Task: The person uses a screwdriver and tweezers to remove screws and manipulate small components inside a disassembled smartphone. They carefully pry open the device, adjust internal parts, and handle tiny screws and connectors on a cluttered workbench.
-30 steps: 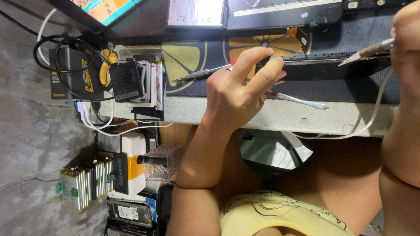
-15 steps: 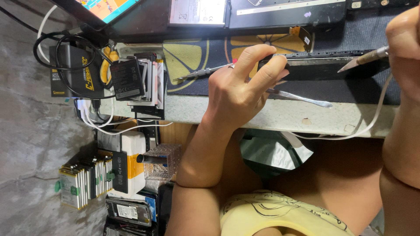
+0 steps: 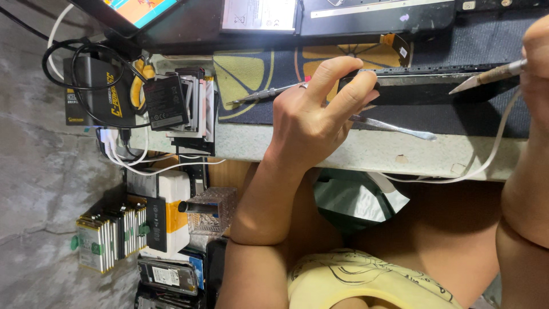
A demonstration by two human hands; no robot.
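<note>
Two hands, left hand (image 3: pixel 311 117) pinning dark phone (image 3: pixel 423 88), right hand (image 3: pixel 537 63) holding blade (image 3: pixel 486 77)

Black charger box (image 3: pixel 94 91) with coiled cable, stacked phone batteries (image 3: pixel 106 240), clear glass holder (image 3: pixel 214 210) — white cable (image 3: pixel 457 174).

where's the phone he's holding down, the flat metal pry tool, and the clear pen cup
dark phone (image 3: pixel 423 91), head view, bare back face right of the fingers
metal pry tool (image 3: pixel 394 127), head view, middle of its shaft
clear cup (image 3: pixel 214 209), head view, its side wall
</note>
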